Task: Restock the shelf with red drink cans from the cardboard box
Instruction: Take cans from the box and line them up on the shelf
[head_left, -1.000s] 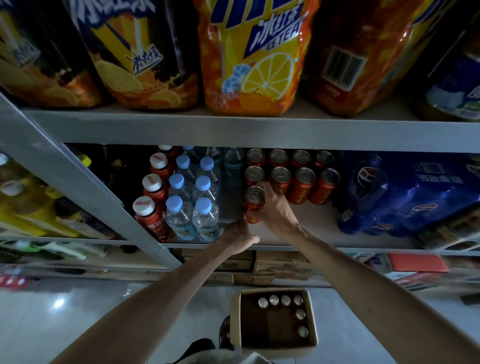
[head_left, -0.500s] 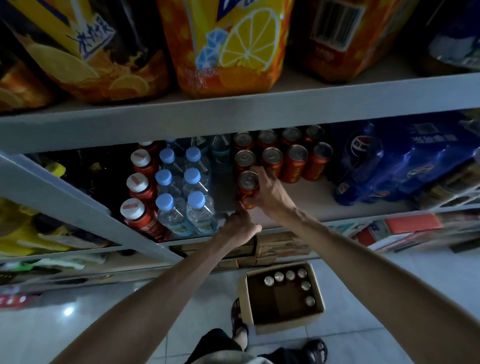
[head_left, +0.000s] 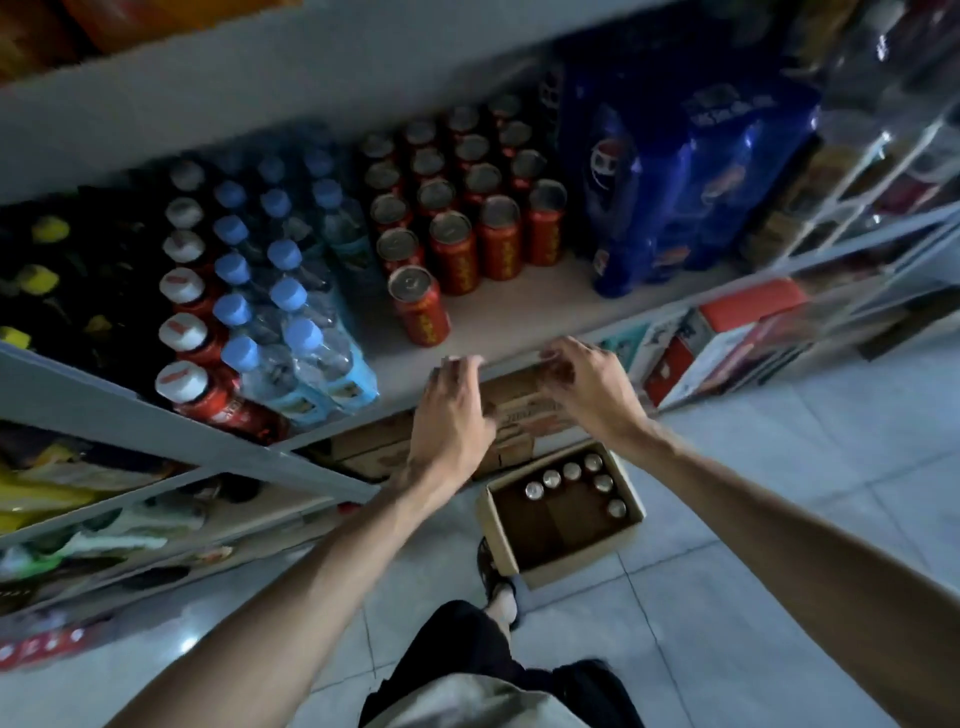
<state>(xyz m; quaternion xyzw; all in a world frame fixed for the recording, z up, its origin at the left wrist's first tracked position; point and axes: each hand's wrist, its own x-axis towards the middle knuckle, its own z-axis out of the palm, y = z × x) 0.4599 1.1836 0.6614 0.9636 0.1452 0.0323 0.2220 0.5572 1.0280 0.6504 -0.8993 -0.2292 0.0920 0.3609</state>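
Six can tops are showing in the cardboard box (head_left: 563, 567) on the head camera. Four are lining its far wall and two are running down its right wall, while the rest of its bottom is lying bare. The box is sitting open on the floor tiles (head_left: 779, 467).

Just above the box, at the shelf's front edge, both my hands are hovering. My left hand (head_left: 452, 410) and my right hand (head_left: 592, 389) are carrying nothing, each grip slack and apart, fingers only lightly curled.

Farther up from the box, on the shelf (head_left: 519, 317), the red drink cans (head_left: 467, 208) are standing upright in rows. One front can (head_left: 418, 306) is standing alone on the box's side of that block, and neither hand is touching it.

I am judging that this can is placed and that fetching the next one is the step in hand. That is calling for a reach down into the box, a grip closing round one can from above, and a lift clear of the walls without knocking its neighbours.

Up and left of the box, wrapped water bottles (head_left: 291, 312) are filling the next stretch of shelf. Up and right of it, a blue wrapped pack (head_left: 675, 171) is bounding the cans.
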